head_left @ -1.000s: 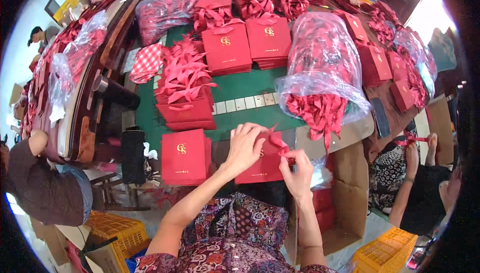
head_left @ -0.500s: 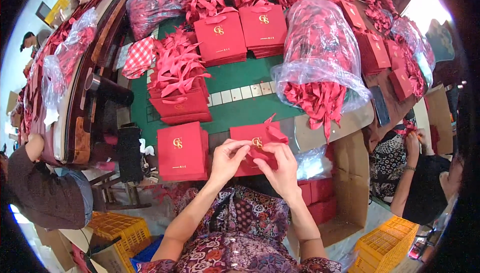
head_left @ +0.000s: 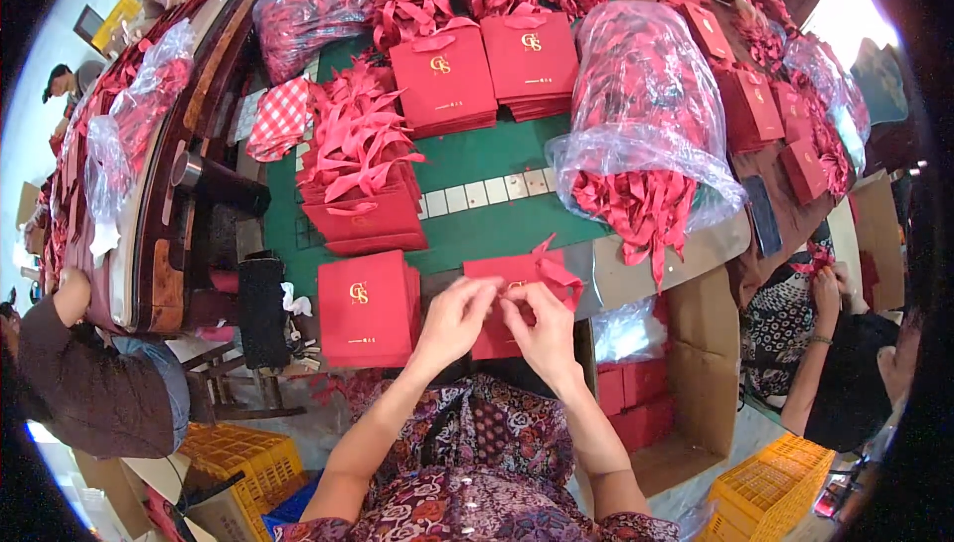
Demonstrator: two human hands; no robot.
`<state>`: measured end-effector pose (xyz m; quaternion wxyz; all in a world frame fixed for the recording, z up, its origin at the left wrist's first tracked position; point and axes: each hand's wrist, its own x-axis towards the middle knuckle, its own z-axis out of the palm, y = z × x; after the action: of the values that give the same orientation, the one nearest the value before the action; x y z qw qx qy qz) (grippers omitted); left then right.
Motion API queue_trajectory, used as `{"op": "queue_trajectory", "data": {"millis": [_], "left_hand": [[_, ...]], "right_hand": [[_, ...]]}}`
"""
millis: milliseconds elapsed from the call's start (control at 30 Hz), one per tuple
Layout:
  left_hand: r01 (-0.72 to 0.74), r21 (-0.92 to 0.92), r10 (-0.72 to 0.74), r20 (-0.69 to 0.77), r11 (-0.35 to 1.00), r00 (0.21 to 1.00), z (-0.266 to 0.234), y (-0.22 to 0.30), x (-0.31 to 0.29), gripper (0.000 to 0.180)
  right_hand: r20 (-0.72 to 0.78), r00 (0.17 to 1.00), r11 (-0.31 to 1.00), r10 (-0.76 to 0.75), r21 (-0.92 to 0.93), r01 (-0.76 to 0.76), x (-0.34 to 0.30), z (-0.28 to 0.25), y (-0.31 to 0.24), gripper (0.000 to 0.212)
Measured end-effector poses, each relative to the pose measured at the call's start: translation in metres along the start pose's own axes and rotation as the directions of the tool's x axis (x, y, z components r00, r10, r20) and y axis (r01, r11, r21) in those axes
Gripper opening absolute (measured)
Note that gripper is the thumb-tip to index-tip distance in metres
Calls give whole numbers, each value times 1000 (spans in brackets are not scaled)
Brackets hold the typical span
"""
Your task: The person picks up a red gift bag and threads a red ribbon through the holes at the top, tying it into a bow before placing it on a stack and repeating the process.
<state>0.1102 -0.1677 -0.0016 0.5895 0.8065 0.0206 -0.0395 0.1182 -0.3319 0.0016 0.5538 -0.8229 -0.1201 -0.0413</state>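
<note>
A flat red paper gift bag with a gold print lies at the near table edge, directly under both hands. A red ribbon is bunched over its upper right corner. My left hand is over the bag's left side, its thumb and fingers drawn into a pinch. Close beside it, my right hand is pinched too, fingertips almost meeting the left ones. Whatever the fingertips hold is too small to make out. Left of my hands lies a stack of red bags without visible ribbons.
Beyond stand ribboned bags and a clear plastic sack of red ribbons. A dark phone lies at right. Below the edge is an open cardboard box holding red bags. A black tumbler stands left. Other people work around.
My fingertips have drawn closer together over the bag, and the right hand's fingers have closed from a wider spread. The whole view has shifted slightly.
</note>
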Motion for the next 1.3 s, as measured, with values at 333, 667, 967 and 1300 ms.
{"op": "queue_trajectory", "data": {"millis": [333,667,967,1300], "left_hand": [[-181,658,238,2,731,971,-4,8,20,42],[-248,633,309,15,733,951,-1,11,14,34],[-240,642,279,42,728,959,-2,1,9,33],[-247,677,286,57,693,957,4,5,2,42]], "right_hand": [[-3,998,979,63,-195,-62,7,5,13,10],[42,999,946,30,-325,-14,11,5,9,11],[48,995,950,83,-306,-64,7,5,9,12],[59,997,938,43,-345,-20,3,6,11,13]]}}
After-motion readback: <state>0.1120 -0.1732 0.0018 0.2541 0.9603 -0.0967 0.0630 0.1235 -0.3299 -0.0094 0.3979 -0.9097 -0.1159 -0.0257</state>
